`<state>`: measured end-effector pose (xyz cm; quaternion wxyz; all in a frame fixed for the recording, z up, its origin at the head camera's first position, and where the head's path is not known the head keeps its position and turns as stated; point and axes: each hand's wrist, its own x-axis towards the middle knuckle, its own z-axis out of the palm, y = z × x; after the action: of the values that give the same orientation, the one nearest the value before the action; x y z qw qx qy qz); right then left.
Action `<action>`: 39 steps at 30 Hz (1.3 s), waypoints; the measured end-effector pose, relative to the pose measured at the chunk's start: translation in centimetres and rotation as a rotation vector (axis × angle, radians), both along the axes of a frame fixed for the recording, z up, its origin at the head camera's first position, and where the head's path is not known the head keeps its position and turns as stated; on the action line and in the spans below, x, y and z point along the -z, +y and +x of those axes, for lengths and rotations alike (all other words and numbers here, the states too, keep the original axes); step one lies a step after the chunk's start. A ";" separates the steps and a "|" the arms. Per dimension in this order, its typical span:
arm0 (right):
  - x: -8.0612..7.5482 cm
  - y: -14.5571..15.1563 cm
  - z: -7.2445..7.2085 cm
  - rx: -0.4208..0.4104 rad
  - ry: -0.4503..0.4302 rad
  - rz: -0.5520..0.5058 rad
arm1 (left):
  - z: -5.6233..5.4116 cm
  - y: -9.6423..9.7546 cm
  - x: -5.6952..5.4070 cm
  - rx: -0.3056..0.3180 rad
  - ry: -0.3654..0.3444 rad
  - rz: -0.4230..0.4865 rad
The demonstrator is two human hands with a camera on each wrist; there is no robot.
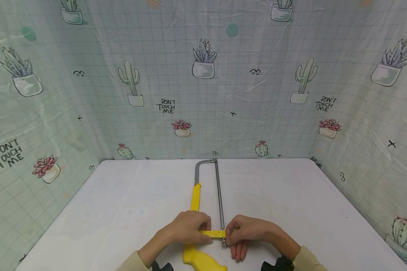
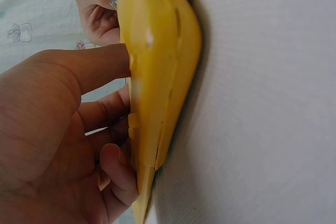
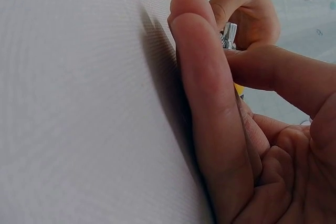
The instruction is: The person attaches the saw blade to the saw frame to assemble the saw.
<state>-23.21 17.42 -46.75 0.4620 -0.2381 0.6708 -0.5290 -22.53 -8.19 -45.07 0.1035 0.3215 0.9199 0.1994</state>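
Observation:
A hacksaw [image 1: 195, 197] lies on the white table, its yellow handle [image 1: 203, 259] toward me and its grey bow [image 1: 197, 169] pointing away. The blade [image 1: 219, 195] runs along its right side to the end of a short yellow crossbar [image 1: 215, 234]. Just below that end sits a metal tension nut [image 1: 224, 242]. My left hand [image 1: 190, 227] holds the crossbar between thumb and fingers, covering part of the yellow frame. At the bar's right end, the thumb and forefinger of my right hand [image 1: 245, 229] pinch the hacksaw close to the nut; other fingers stretch down near the tabletop.
The white table [image 1: 139, 195] extends to both sides and behind the saw. A patterned cloth [image 1: 224, 90] with cactus drawings hangs around its back and sides. Dark wrist devices [image 1: 278, 263] show at the lower edge.

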 end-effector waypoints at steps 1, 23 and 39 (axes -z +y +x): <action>0.0 0.0 0.0 0.000 -0.004 0.001 | 0.0 0.0 0.0 0.000 -0.001 0.000; -0.3 0.0 0.1 0.013 -0.001 0.044 | 0.0 0.1 0.0 -0.008 -0.007 -0.004; -0.4 -0.3 0.3 0.049 0.034 0.084 | 0.1 0.1 0.0 -0.010 0.005 -0.016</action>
<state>-22.92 17.12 -46.34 0.4469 -0.2108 0.7061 -0.5073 -22.40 -8.07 -45.08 0.1026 0.3167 0.9232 0.1917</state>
